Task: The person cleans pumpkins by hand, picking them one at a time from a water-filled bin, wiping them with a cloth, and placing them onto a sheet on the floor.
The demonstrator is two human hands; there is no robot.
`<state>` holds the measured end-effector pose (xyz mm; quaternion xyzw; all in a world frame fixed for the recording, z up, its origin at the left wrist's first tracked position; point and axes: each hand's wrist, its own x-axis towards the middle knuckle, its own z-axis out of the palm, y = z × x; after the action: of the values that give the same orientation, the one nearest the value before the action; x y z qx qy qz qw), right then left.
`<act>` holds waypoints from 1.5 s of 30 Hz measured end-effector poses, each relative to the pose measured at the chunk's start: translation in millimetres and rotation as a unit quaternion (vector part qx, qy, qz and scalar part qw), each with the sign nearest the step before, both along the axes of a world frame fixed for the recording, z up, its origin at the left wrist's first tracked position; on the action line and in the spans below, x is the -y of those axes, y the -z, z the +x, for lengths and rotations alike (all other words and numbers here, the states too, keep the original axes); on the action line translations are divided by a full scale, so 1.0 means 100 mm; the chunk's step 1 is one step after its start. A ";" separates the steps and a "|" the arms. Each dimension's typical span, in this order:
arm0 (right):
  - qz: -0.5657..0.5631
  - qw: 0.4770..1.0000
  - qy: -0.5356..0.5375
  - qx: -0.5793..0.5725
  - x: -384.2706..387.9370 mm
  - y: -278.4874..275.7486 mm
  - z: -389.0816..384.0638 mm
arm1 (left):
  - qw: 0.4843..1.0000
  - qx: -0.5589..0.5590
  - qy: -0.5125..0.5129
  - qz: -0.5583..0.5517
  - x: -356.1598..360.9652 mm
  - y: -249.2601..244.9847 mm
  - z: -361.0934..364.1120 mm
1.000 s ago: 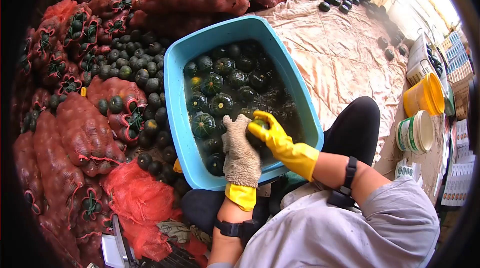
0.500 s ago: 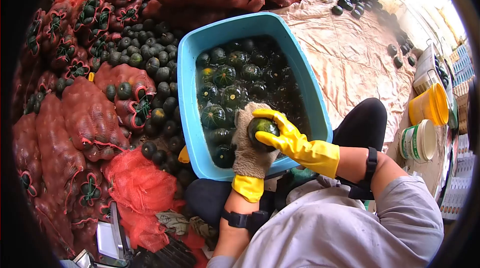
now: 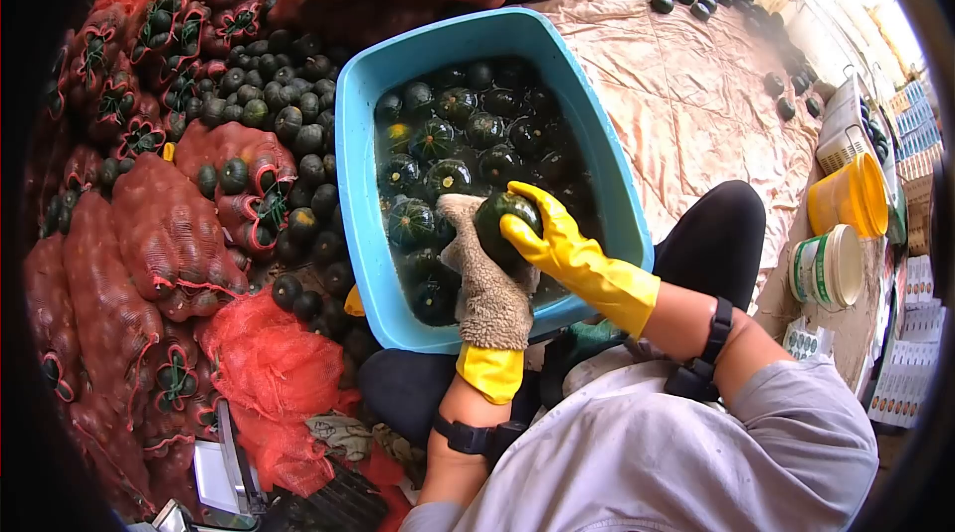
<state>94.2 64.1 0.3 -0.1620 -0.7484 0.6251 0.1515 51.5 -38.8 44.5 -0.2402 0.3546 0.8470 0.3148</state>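
A dark green squash (image 3: 504, 227), wet and shiny, is held between my two hands above the near part of a blue tub (image 3: 350, 164). My right hand (image 3: 565, 246), in a yellow rubber glove, grips it from the right with thumb and fingers curled round it. On the other side my left hand (image 3: 487, 283) wears a tan towelling mitt over a yellow glove and cups the squash from the left and below. The mitt hides its fingers. Several more squashes (image 3: 448, 177) float in the dark water in the tub.
Left of the tub lie loose squashes (image 3: 288, 124) and full red mesh sacks (image 3: 169, 224). Crumpled red netting (image 3: 264, 358) is near my left knee. A pale sheet (image 3: 686, 114) covers the floor on the right, beyond which stand a yellow bucket (image 3: 846, 199) and a white bucket (image 3: 826, 266).
Both hands have shifted slightly up and left in view with the squash. The squash has turned, and the mitted fingers now reach along its left side. The view has tilted a little.
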 end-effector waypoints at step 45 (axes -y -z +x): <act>-0.624 0.755 -0.007 0.201 -0.09 0.19 0.33 | 0.891 -0.425 0.107 -0.117 0.16 0.09 -0.04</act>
<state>127.5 73.4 -19.1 -0.3370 -0.2071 0.9075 -0.1413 47.5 -55.3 35.6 0.1470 0.5749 0.7818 0.1918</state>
